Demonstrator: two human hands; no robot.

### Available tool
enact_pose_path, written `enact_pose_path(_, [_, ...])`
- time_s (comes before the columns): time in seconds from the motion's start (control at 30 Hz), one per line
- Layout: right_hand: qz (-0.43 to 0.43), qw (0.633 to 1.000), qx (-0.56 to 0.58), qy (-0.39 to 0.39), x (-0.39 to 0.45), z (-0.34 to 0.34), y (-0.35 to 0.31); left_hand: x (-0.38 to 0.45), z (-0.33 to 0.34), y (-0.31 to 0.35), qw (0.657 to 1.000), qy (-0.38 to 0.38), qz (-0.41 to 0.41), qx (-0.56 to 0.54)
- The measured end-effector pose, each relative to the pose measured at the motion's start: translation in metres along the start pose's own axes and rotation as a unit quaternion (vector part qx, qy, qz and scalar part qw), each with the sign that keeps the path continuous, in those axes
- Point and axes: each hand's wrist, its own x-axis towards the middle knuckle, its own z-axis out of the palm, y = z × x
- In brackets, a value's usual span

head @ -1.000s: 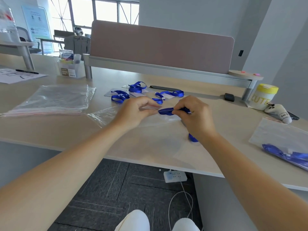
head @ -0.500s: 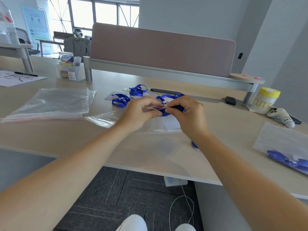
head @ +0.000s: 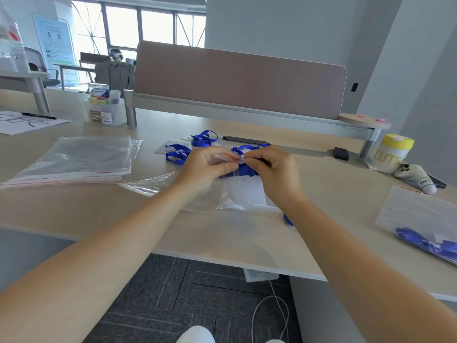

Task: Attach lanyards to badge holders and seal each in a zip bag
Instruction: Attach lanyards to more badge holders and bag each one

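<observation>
A: Centre of the surface (head: 99,219), both hands meet: left hand (head: 205,167) and right hand (head: 274,174) pinch the far edge of a zip bag (head: 237,194), the lanyard (head: 243,170) inside it.

B: And left of that?

A: The stack of bags (head: 74,159). Farther left, a sheet of paper (head: 22,122) with a pen (head: 39,116) on it.

B: Behind the hands?

A: Loose lanyards and holders (head: 188,149), then the divider panel (head: 237,80). Far right, a canister (head: 393,152); near right, a filled bag (head: 420,219).
</observation>
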Motion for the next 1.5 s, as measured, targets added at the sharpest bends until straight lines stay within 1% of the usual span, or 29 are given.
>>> enact_pose_path(0.07, [0.012,1.0,0.02,0.005,0.0,0.002,0.001,0.002,0.001,0.001,1.0,0.006,-0.009,0.005])
enact_pose_path(0.17, [0.071,0.994,0.077,0.01,-0.001,0.002,-0.001,0.006,0.001,0.001,0.999,0.043,-0.016,0.011])
enact_pose_path(0.2, [0.076,0.994,0.082,0.002,-0.003,0.001,-0.001,0.008,0.0,0.002,0.998,0.056,-0.015,0.008])
enact_pose_path(0.27, [0.066,0.996,0.046,-0.035,-0.006,-0.002,-0.001,0.011,-0.001,0.002,0.996,0.091,-0.018,-0.004])
enact_pose_path(0.33, [0.043,0.996,-0.035,-0.068,-0.008,-0.005,0.002,0.012,-0.004,0.001,0.992,0.123,-0.027,-0.018])
enact_pose_path(0.43, [0.028,0.991,-0.099,-0.09,-0.009,-0.006,0.005,0.014,-0.006,-0.001,0.989,0.142,-0.03,-0.022])
enact_pose_path(0.6, [0.02,0.991,-0.111,-0.077,-0.006,-0.005,0.002,0.012,-0.009,-0.001,0.986,0.165,-0.018,-0.012])
enact_pose_path(0.8, [0.017,0.99,-0.129,-0.054,0.003,-0.011,-0.002,0.014,-0.012,0.004,0.98,0.175,0.001,-0.096])
enact_pose_path(0.97, [0.023,0.986,-0.132,-0.1,0.004,-0.017,0.002,0.018,-0.02,0.012,0.968,0.209,0.003,-0.139])
enact_pose_path(1.07, [0.056,0.989,-0.096,-0.098,0.006,-0.018,0.002,0.018,-0.025,0.013,0.966,0.203,-0.003,-0.159])
enact_pose_path(1.13, [0.07,0.993,-0.059,-0.069,0.007,-0.018,0.0,0.016,-0.028,0.013,0.968,0.188,-0.021,-0.162])
enact_pose_path(1.23, [0.07,0.996,-0.043,-0.034,0.011,-0.018,-0.002,0.012,-0.033,0.009,0.972,0.154,-0.051,-0.168])
enact_pose_path(1.33, [0.086,0.996,-0.014,-0.015,0.015,-0.019,-0.003,0.004,-0.04,-0.001,0.983,0.115,-0.085,-0.119])
enact_pose_path(1.43, [0.079,0.997,-0.018,0.0,0.018,-0.019,-0.003,-0.004,-0.042,-0.008,0.988,0.053,-0.122,-0.083])
enact_pose_path(1.5, [0.064,0.997,-0.049,0.017,0.018,-0.018,-0.001,-0.004,-0.04,-0.006,0.986,0.048,-0.134,-0.085])
